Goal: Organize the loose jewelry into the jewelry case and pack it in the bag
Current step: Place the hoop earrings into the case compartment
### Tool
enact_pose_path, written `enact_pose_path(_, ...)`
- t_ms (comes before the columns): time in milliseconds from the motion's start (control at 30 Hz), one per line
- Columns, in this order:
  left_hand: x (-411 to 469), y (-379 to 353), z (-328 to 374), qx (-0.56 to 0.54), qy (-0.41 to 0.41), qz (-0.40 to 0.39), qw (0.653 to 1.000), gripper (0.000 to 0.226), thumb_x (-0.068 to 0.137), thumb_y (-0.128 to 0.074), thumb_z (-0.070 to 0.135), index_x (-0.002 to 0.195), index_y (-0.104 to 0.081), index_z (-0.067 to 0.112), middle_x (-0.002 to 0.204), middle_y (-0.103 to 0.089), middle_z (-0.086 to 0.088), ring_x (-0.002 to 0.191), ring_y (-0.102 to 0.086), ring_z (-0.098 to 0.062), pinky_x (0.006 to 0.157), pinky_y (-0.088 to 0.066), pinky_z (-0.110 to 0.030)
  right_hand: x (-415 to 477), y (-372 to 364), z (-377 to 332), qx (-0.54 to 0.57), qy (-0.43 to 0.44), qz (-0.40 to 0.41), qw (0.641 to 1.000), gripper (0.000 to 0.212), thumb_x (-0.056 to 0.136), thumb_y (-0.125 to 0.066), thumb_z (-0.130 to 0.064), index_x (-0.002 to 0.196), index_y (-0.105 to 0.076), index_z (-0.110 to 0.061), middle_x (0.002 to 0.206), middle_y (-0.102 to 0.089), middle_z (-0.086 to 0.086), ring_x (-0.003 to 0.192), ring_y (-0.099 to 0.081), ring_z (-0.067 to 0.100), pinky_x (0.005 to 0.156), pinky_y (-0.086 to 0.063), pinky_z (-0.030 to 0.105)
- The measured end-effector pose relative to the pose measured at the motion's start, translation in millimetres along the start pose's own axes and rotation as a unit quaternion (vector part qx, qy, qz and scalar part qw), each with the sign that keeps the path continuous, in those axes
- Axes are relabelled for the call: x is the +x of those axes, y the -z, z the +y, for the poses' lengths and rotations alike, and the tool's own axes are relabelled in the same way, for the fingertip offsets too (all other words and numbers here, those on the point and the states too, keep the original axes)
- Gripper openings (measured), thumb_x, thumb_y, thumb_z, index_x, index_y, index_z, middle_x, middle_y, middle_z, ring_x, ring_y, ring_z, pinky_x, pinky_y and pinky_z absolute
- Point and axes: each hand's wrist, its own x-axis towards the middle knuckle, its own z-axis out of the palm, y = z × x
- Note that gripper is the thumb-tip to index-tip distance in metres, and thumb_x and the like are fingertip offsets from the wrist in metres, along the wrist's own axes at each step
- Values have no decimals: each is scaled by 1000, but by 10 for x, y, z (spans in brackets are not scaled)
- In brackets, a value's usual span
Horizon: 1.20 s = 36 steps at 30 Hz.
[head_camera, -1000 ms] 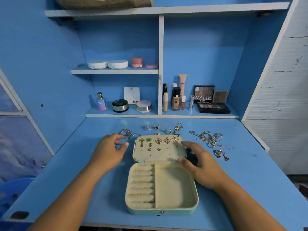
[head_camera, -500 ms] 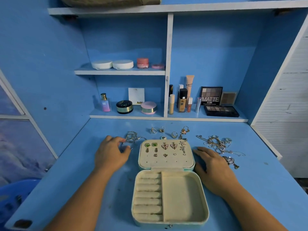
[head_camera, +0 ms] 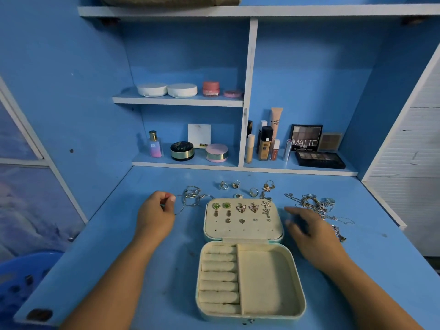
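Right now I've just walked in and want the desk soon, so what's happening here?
A person is sorting jewelry at the blue desk. The jewelry case lies open in front of them: earrings are pinned in its lid, while the ring rolls and side compartment are bare. The left hand pinches a thin bangle beside the bangle pile, and the right hand hovers open, blurred, near the tangled chains. Several rings lie loose behind the case.

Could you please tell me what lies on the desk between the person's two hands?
In the head view, the open jewelry case lid, with earrings pinned on it, lies between the left hand and the right hand.
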Motion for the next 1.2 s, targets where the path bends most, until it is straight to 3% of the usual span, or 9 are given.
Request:
enact_pose_path(133,66,135,-99,29,4,-71,997,8,98,-55,21,94,-59,15,77,-55,9,80,-54,-18,67,-35,-26,195,97,-333,-16,86,-5,996,29,93,-56,-24,121,-60,-26,121,-54,-9,93,-50,1,84,-35,20)
enact_pose_path(300,-7,213,-211,-3,-62,-18,998,7,96,-56,14,89,-58,14,73,-56,9,68,-53,-8,58,-33,-8,703,-181,-825,-91,176,-87,976,26,92,-57,-29,117,-64,-28,129,-53,-4,122,-42,16,102,-33,29)
enact_pose_path(400,-28,191,-231,-26,-79,-3,997,9,96,-57,15,87,-56,16,74,-56,9,68,-53,-9,60,-35,-9,1022,-443,-1030,-137,172,-144,965,23,92,-56,-34,112,-68,-32,135,-48,0,126,-35,21,105,-31,37)
enact_pose_path(600,8,179,-259,-48,-89,-1,995,10,96,-58,15,86,-56,17,75,-57,9,70,-54,-4,61,-37,-10,1305,-767,-1222,-215,114,-225,943,23,85,-63,-46,104,-71,-35,138,-43,-5,127,-28,22,99,-26,35)
enact_pose_path(800,21,175,-263,-87,-74,-9,993,8,96,-57,17,88,-57,18,80,-60,8,74,-56,-5,60,-40,-5,1399,-941,-1245,-244,113,-188,945,21,81,-70,-38,97,-73,-26,129,-47,-2,121,-31,22,92,-26,31)
enact_pose_path(967,33,182,-269,-95,-68,-11,993,8,97,-57,18,89,-58,18,79,-61,7,73,-56,-5,59,-39,-4,1436,-1027,-1285,-375,142,-189,896,38,84,-55,-45,108,-64,-17,125,-44,6,113,-33,28,95,-30,40)
enact_pose_path(1100,27,185,-268,-101,-66,-11,993,8,97,-57,17,89,-58,18,79,-61,5,73,-56,-6,58,-39,-4,1471,-1028,-1314,-432,165,-204,863,49,88,-47,-49,123,-56,-15,132,-40,8,120,-31,31,98,-29,45)
enact_pose_path(1200,35,184,-267,-105,-61,-12,993,8,97,-57,19,89,-58,20,81,-61,5,73,-56,-5,59,-39,-4,1473,-954,-1329,-401,177,-206,875,43,91,-45,-48,120,-59,-20,134,-39,5,122,-29,29,99,-26,44)
